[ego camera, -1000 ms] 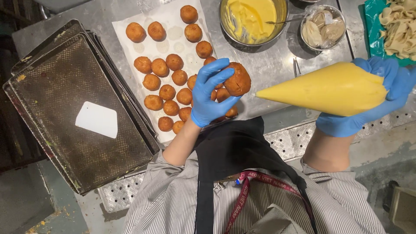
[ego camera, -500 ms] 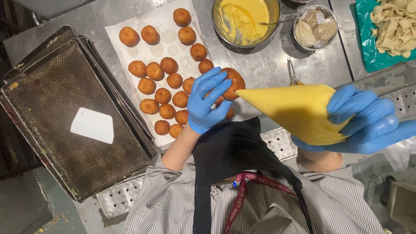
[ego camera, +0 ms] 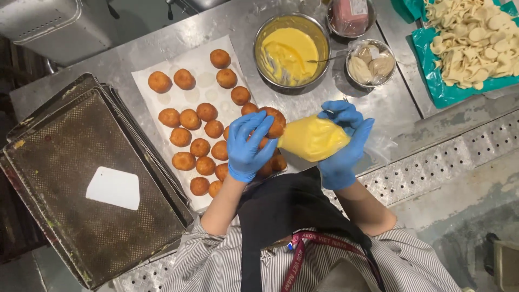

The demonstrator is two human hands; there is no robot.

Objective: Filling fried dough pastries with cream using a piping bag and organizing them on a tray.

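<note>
The left hand (ego camera: 246,146), in a blue glove, is closed around a round golden-brown puff (ego camera: 274,121), while the right hand (ego camera: 341,147) is clamped on a soft, bulging piping bag (ego camera: 312,138) of yellow cream whose tip meets the puff. Both sit just below the steel bowl (ego camera: 319,38) of glossy yellow custard. Squeezing too hard could split the thin crust or push cream out around the tip, and the slick plastic bag might slip in the glove. Left of the bowl, more matte, crusty puffs (ego camera: 192,119) lie on white paper (ego camera: 146,89) on the brushed-metal table (ego camera: 400,97); farther left of it a stack of dark perforated trays (ego camera: 65,216) carries a flat white scraper (ego camera: 113,187).
</note>
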